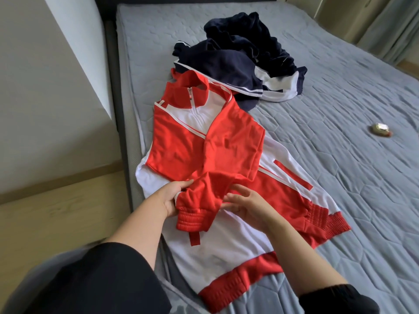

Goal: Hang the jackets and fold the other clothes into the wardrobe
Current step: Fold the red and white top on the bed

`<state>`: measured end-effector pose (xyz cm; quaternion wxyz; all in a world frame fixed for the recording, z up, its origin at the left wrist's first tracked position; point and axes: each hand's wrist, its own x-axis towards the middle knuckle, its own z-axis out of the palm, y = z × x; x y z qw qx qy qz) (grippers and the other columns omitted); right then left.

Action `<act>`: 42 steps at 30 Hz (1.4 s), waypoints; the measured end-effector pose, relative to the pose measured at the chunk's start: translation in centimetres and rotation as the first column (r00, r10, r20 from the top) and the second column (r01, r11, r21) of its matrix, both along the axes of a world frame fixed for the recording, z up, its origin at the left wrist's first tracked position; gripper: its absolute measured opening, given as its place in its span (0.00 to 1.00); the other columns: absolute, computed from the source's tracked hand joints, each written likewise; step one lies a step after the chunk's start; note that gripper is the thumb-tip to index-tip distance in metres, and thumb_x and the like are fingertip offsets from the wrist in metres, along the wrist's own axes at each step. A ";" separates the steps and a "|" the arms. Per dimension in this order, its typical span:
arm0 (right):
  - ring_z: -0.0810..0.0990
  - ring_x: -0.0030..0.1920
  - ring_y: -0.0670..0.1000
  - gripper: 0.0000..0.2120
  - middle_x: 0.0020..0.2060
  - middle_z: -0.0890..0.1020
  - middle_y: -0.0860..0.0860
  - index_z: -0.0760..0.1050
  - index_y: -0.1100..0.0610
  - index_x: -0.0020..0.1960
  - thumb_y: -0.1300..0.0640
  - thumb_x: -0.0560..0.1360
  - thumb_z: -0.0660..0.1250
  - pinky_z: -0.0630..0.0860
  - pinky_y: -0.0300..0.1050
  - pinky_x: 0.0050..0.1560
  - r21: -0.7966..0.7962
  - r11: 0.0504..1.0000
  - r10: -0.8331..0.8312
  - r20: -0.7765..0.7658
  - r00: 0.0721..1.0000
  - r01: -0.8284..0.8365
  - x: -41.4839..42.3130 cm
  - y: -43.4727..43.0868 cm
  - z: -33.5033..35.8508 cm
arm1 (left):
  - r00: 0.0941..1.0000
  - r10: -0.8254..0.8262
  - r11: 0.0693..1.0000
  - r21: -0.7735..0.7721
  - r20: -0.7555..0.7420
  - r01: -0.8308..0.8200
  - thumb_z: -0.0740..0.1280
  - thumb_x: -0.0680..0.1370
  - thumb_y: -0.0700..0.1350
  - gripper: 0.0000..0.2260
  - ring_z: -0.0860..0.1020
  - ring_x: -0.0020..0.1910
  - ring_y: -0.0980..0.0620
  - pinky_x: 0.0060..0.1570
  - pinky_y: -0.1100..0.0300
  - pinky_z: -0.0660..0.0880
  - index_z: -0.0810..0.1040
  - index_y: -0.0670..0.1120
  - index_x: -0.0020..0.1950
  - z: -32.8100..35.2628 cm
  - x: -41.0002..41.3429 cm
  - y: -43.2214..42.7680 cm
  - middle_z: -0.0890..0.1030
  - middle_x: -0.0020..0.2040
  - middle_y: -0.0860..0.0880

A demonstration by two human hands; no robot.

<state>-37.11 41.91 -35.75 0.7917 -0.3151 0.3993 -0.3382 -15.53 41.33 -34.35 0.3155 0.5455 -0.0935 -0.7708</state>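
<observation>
A red and white zip jacket (226, 141) lies spread on the grey mattress (340, 166), collar pointing away from me. One red sleeve is folded across its front, the ribbed cuff (195, 220) near me. My left hand (172, 199) grips that sleeve just above the cuff from the left side. My right hand (247, 206) touches the sleeve's right edge, fingers loosely bent and spread. Behind the jacket sits a crumpled heap of navy and white clothes (240, 57).
A small shiny round object (381, 129) lies on the mattress at the right. The bed's dark frame (115, 91) runs along the left, with wooden floor (56, 211) and a pale wall beyond. Curtains hang at the far right.
</observation>
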 end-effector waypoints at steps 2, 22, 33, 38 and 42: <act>0.80 0.34 0.51 0.09 0.38 0.80 0.56 0.76 0.62 0.53 0.67 0.72 0.67 0.79 0.42 0.44 0.026 1.000 0.010 -0.034 0.999 -0.009 0.7 0.4 -0.2 | 0.998 -0.001 0.999 0.051 0.062 -0.002 0.62 0.81 0.47 0.13 0.82 0.29 0.47 0.27 0.55 0.80 0.78 0.38 0.45 -0.6 0.8 1.1 0.83 0.34 0.42; 0.79 0.25 0.56 0.16 0.29 0.79 0.60 0.75 0.67 0.43 0.52 0.78 0.65 0.76 0.43 0.25 0.235 0.967 0.218 -0.547 0.808 -0.102 -2.2 1.5 -0.5 | 0.741 -0.451 0.862 0.028 0.498 0.506 0.70 0.75 0.54 0.17 0.82 0.40 0.49 0.37 0.56 0.80 0.77 0.40 0.52 -1.7 -0.4 4.0 0.82 0.45 0.44; 0.78 0.21 0.53 0.07 0.23 0.77 0.58 0.75 0.64 0.36 0.66 0.73 0.66 0.76 0.42 0.22 0.015 0.985 -0.099 -0.770 0.631 0.172 -3.3 -1.4 -1.1 | 0.593 -0.362 0.886 0.067 0.719 0.459 0.70 0.75 0.38 0.05 0.80 0.40 0.46 0.39 0.55 0.78 0.76 0.39 0.45 -0.9 -0.5 1.5 0.78 0.38 0.39; 0.80 0.24 0.52 0.11 0.25 0.80 0.56 0.77 0.63 0.40 0.56 0.75 0.67 0.74 0.38 0.24 0.034 0.992 -0.053 -0.756 0.652 0.119 -4.4 -2.4 -0.6 | 0.141 -0.211 0.765 0.073 0.967 0.640 0.68 0.72 0.52 0.11 0.79 0.45 0.42 0.40 0.56 0.73 0.73 0.46 0.36 -0.5 -2.1 -0.4 0.78 0.37 0.46; 0.80 0.27 0.51 0.10 0.28 0.81 0.54 0.77 0.60 0.37 0.57 0.75 0.64 0.75 0.40 0.29 -0.107 0.979 -0.187 -0.809 0.557 0.173 -5.2 -5.4 -0.6 | 0.098 -0.060 0.822 -0.006 0.993 0.569 0.65 0.75 0.56 0.12 0.79 0.49 0.42 0.43 0.56 0.72 0.75 0.49 0.39 -0.9 -2.8 -2.2 0.81 0.45 0.47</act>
